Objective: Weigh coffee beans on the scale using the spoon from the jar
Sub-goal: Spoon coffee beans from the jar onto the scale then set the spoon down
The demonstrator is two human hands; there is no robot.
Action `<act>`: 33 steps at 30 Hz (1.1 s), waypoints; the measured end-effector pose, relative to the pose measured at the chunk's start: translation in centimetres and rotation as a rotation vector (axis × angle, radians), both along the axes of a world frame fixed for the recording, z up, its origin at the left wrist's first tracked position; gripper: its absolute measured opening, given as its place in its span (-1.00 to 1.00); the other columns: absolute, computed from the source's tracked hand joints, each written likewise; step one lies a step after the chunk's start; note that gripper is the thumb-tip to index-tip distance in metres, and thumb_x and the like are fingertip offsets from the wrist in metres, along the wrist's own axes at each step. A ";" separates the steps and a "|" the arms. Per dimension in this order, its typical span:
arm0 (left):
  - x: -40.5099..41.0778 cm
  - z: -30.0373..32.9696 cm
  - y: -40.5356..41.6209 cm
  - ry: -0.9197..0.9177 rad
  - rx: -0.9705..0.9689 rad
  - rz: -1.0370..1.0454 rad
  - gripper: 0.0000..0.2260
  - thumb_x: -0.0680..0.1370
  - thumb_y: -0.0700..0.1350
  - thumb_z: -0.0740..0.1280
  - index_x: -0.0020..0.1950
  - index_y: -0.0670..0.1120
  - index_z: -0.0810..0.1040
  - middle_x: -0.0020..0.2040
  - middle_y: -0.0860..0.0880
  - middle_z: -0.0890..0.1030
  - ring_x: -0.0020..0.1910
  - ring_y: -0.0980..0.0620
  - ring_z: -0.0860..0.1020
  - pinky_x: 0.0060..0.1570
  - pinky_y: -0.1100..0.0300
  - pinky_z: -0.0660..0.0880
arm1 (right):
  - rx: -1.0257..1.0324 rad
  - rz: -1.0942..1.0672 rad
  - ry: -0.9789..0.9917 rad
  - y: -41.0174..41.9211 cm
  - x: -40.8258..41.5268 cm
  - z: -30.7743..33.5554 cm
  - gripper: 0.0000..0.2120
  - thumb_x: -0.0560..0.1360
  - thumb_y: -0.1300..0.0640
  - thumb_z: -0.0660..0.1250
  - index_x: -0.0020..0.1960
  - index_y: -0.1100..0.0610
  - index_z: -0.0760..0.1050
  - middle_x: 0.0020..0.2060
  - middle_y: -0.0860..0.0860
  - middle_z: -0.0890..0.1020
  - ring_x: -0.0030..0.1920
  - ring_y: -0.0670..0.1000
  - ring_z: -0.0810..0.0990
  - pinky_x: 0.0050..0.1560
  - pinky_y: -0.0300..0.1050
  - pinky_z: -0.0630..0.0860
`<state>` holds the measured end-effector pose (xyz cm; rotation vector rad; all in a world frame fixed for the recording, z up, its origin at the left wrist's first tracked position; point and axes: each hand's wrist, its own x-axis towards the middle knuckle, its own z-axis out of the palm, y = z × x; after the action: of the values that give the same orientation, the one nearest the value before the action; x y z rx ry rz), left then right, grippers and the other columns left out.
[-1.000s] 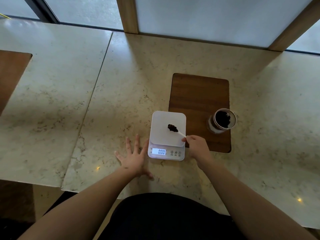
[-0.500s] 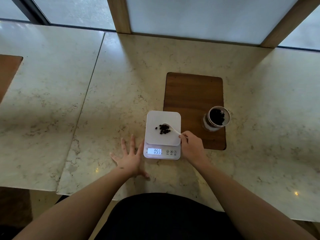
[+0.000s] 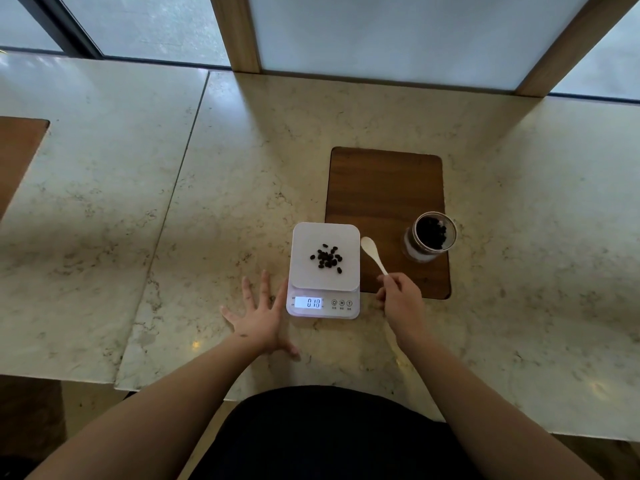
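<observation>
A white digital scale (image 3: 304,237) stands on the marble counter with a small heap of dark coffee beans (image 3: 326,258) on its platform and a lit display. My right hand (image 3: 401,299) pinches the handle of a white spoon (image 3: 372,252), whose empty bowl hovers just right of the scale over the wooden board. An open glass jar (image 3: 430,237) with beans inside stands on that board, further right. My left hand (image 3: 261,315) lies flat on the counter, fingers spread, touching the scale's left front corner.
The wooden board (image 3: 384,188) lies behind and to the right of the scale. A seam (image 3: 180,181) splits the marble counter; another wooden inset (image 3: 17,157) sits at the far left. Window frames rise at the back. The counter's front edge is near my body.
The spoon tipped its beans onto the scale platform, then moved right off the scale, now empty. The display reading changed. My left hand stayed beside the scale.
</observation>
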<state>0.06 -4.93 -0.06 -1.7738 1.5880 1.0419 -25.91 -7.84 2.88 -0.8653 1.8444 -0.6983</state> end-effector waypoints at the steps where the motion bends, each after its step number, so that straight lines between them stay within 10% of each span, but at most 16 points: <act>1: 0.0 0.0 0.0 -0.004 -0.003 -0.003 0.42 0.11 0.51 0.52 0.25 0.32 -0.75 0.31 0.05 -0.80 0.32 -0.25 -0.73 0.24 -0.71 -0.22 | 0.047 -0.050 -0.075 0.5 -0.4 0.0 -0.76 0.65 0.10 0.15 0.01 0.12 0.58 -0.32 0.02 0.57 -0.34 -0.03 0.50 -0.33 -0.15 0.45; 7: 0.1 -0.2 -0.1 0.000 0.001 0.001 0.41 0.13 0.49 0.52 0.27 0.33 -0.73 0.30 0.06 -0.80 0.29 -0.24 -0.75 0.25 -0.70 -0.23 | 0.260 -0.229 -0.407 4.7 -2.8 -1.0 -0.74 0.68 0.15 0.10 -0.01 0.24 0.51 -0.46 0.00 0.36 -0.46 -0.04 0.29 -0.41 -0.13 0.26; 33: 0.1 -0.3 -0.1 -0.001 -0.002 -0.007 0.42 0.06 0.55 0.48 0.26 0.33 -0.74 0.31 0.06 -0.80 0.34 -0.27 -0.71 0.24 -0.73 -0.19 | 0.257 -0.300 -0.518 7.6 -5.1 -4.5 -0.75 0.67 0.16 0.13 -0.03 0.25 0.52 -0.50 -0.03 0.34 -0.52 -0.06 0.30 -0.37 -0.07 0.46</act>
<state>0.18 -5.02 -0.39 -1.7692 1.5939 1.0363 -31.04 -0.24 -1.65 -0.2088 1.5526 -0.7635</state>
